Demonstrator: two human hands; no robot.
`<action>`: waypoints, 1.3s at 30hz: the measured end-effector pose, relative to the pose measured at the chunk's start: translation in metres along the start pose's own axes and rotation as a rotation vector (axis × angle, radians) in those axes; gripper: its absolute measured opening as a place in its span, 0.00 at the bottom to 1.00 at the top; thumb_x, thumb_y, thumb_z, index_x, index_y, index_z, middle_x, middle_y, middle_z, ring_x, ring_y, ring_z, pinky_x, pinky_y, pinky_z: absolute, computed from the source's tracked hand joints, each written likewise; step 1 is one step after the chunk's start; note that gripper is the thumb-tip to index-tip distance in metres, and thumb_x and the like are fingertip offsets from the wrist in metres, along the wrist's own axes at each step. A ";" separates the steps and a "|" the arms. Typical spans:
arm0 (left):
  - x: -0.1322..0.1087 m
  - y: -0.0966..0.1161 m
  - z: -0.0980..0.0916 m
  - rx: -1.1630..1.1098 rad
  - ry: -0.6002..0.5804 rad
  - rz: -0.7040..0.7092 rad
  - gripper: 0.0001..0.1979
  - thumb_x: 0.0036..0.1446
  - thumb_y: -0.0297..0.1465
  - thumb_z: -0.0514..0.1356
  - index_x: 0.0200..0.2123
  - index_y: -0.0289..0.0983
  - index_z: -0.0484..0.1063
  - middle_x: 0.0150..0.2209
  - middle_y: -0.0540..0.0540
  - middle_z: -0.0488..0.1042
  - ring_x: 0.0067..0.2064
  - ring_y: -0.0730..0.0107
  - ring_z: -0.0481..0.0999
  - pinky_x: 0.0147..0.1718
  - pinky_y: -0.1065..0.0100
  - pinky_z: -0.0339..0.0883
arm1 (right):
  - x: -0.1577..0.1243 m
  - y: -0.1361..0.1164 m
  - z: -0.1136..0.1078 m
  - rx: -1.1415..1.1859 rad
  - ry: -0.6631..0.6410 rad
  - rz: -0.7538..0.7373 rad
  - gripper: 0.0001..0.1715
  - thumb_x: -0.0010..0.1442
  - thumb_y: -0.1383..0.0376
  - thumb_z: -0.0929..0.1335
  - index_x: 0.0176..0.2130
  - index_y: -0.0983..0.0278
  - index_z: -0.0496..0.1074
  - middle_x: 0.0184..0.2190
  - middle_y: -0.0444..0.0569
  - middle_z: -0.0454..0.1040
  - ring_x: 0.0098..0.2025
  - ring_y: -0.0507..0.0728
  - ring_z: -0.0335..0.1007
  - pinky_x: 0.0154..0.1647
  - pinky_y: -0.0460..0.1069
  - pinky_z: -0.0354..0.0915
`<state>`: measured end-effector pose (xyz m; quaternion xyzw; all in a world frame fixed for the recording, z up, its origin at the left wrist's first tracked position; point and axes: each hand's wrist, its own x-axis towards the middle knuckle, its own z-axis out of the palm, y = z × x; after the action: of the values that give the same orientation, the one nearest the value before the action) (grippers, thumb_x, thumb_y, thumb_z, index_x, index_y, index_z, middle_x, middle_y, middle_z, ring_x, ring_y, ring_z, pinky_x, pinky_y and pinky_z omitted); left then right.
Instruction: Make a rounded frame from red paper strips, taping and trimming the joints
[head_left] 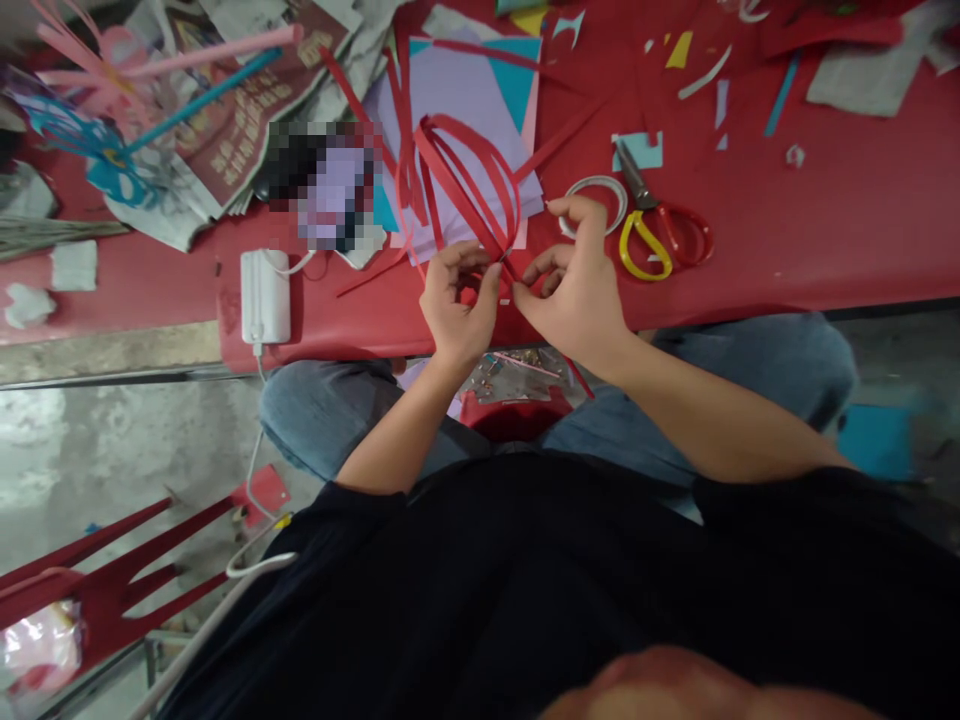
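Looped red paper strips (469, 185) rise in a bunch from between my hands, over a stack of lilac paper (465, 85). My left hand (461, 300) pinches the bottom of the bunch between thumb and bent fingers. At the same gathered end, the thumb and finger of my right hand (574, 280) close on a red strip, with the index finger raised. A strip end hangs below toward my lap. Just beyond my right hand lies a roll of clear tape (619, 205), beside scissors (649, 215) with one yellow and one red handle loop.
Pink (112, 65) and blue paper flowers (112, 160) on stems lie over newspapers (247, 130) at left. A white power bank (265, 297) with a cable sits near the table's edge. Paper scraps (679, 50) are scattered at upper right. A red chair (142, 550) stands at lower left.
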<state>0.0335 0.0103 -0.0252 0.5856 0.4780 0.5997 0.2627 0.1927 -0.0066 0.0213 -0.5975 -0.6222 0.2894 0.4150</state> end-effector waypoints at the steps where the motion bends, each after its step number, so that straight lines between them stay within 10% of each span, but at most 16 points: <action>1: -0.001 0.000 0.000 -0.011 0.007 0.001 0.15 0.75 0.45 0.65 0.58 0.49 0.71 0.46 0.48 0.83 0.46 0.70 0.86 0.45 0.66 0.78 | 0.000 0.000 0.000 -0.002 -0.004 0.000 0.44 0.66 0.55 0.77 0.72 0.52 0.57 0.37 0.40 0.82 0.33 0.59 0.80 0.39 0.57 0.75; 39: -0.002 -0.010 0.000 -0.006 0.070 0.111 0.08 0.71 0.36 0.70 0.50 0.44 0.78 0.43 0.52 0.84 0.44 0.75 0.85 0.43 0.70 0.75 | -0.002 -0.002 -0.001 -0.038 -0.048 -0.011 0.45 0.66 0.60 0.78 0.73 0.54 0.58 0.39 0.42 0.84 0.38 0.61 0.83 0.41 0.56 0.75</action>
<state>0.0311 0.0125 -0.0345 0.5892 0.4516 0.6349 0.2140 0.1929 -0.0094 0.0229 -0.5947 -0.6408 0.2892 0.3900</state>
